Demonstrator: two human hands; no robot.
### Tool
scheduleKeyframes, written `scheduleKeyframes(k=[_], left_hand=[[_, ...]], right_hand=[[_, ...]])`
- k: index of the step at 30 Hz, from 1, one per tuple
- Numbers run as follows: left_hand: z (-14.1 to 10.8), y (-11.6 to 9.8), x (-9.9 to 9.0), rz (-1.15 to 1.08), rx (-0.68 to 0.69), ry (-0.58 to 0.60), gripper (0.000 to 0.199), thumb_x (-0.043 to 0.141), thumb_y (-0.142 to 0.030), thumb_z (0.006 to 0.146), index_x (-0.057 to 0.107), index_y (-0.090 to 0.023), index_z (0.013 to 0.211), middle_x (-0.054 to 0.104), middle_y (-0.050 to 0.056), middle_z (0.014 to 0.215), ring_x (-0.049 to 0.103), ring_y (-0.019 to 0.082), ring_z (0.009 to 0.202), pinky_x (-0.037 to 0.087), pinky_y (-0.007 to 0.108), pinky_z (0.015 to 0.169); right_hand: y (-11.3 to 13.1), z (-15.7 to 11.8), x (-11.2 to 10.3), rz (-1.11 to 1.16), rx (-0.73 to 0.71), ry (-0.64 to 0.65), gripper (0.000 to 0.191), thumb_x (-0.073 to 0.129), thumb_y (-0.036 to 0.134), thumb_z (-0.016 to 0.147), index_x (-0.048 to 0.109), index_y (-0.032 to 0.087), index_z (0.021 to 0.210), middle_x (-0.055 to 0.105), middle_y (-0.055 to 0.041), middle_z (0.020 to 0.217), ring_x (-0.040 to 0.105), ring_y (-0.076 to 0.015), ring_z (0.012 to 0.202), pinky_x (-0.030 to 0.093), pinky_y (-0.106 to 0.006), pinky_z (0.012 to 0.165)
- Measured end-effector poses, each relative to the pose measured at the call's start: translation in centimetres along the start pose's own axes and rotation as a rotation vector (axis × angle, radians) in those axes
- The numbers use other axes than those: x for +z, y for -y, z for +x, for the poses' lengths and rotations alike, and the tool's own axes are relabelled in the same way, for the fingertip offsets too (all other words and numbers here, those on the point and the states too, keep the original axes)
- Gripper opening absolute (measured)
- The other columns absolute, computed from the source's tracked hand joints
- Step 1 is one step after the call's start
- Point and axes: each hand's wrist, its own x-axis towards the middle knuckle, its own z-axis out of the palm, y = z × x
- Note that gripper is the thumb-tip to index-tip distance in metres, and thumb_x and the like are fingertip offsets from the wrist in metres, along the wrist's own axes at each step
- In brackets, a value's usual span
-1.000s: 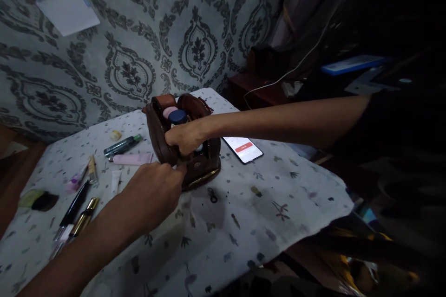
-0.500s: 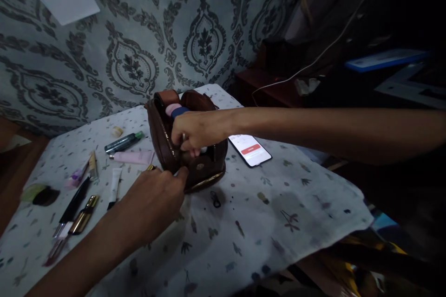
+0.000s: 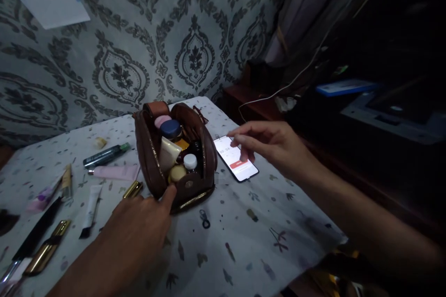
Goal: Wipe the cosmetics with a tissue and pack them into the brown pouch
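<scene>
A brown zip bag (image 3: 209, 167) stands unzipped on the table. Inside it are a blue-lidded jar (image 3: 170, 128), a pink round item (image 3: 162, 121), a cream tube (image 3: 169, 153), a white-capped bottle (image 3: 190, 162) and a yellowish round cap (image 3: 178, 173). My left hand (image 3: 139, 218) grips the bag's front left edge, thumb on the rim; its other fingers are partly hidden. To the right of the bag, my right hand (image 3: 268, 144) hangs above a lit phone (image 3: 240, 167), fingers loosely bent and apart, with nothing in them.
Left of the bag lie a green-capped bottle (image 3: 106, 155), a pink tube (image 3: 114, 172), a white tube (image 3: 91, 209), a gold-and-dark tube (image 3: 49, 248) and other cosmetics. A patterned curtain (image 3: 195, 51) hangs behind. A white cable (image 3: 278, 90) runs at the right.
My right hand has come out of the bag and moved right, over the phone, uncovering the bag's contents. My left hand stays at the bag's front edge. The view has shifted slightly.
</scene>
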Motion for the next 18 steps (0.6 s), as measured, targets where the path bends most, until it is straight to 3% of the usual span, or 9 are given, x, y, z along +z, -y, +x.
scheduleKeyframes(k=[10,18], left_hand=[[-0.2,0.3,3.0,-0.071,-0.028,-0.284,0.042,0.034,-0.021,0.092,0.053,-0.017,0.13,0.068,0.004,0.06,0.068,0.022,0.054,0.049,0.027,0.055],[0.0,0.0,5.2,-0.074,-0.054,-0.404,0.041,0.032,-0.025,0.095,0.053,-0.02,0.13,0.07,0.004,0.062,0.068,0.022,0.053,0.046,0.026,0.047]], right_hand=[[-6.2,-3.8,-1.1,-0.034,0.218,-0.196,0.035,0.07,0.05,0.075,0.073,0.016,0.085,0.065,-0.0027,0.064,0.056,-0.0116,0.05,0.044,-0.023,0.047],[-10.8,-4.5,-1.5,0.03,0.259,-0.449,0.03,0.067,0.045,0.077,0.07,0.017,0.088,0.061,-0.0009,0.063,0.053,-0.0127,0.052,0.043,-0.026,0.05]])
